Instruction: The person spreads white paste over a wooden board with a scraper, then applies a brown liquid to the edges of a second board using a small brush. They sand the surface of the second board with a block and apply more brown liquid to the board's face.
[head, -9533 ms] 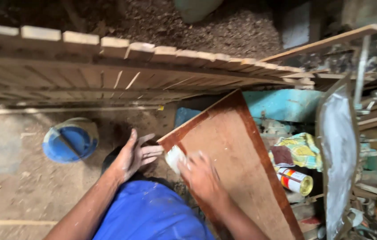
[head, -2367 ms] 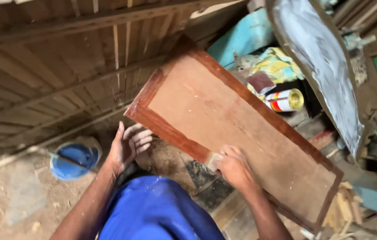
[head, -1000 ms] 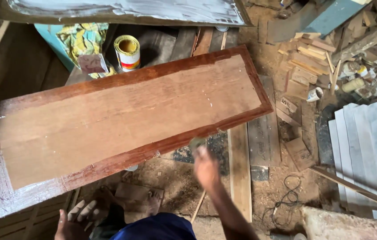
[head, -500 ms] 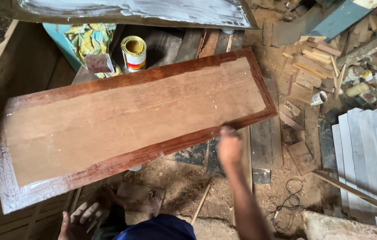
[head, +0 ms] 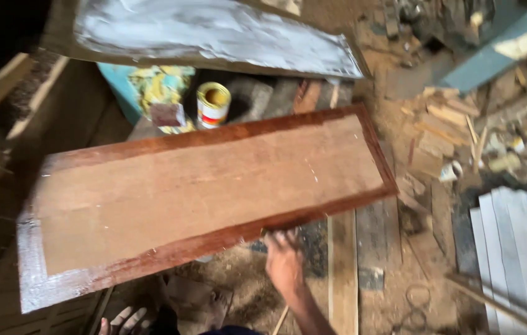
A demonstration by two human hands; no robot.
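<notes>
A long wooden panel (head: pixel 201 192) with a pale sanded middle and a dark reddish border lies slanted across the view. My right hand (head: pixel 285 260) is at its near long edge, right of the middle, fingers curled against the border. Blur hides whether it holds anything. My left hand (head: pixel 121 321) shows only as spread fingertips at the bottom edge of the view, below the panel's near left part, holding nothing.
Beyond the panel stand a yellow-topped tin can (head: pixel 212 104), a small reddish block (head: pixel 167 115) and a yellow cloth (head: pixel 158 84). A white-coated board (head: pixel 214 37) leans at the top. Pale grey boards (head: pixel 518 248) are stacked at the right, with wood scraps (head: pixel 450 130) and a floor plank (head: pixel 342 273).
My right hand slid right along the panel's near edge, then came back a little toward me. My left hand stayed low at the bottom edge. The view shifted slightly.
</notes>
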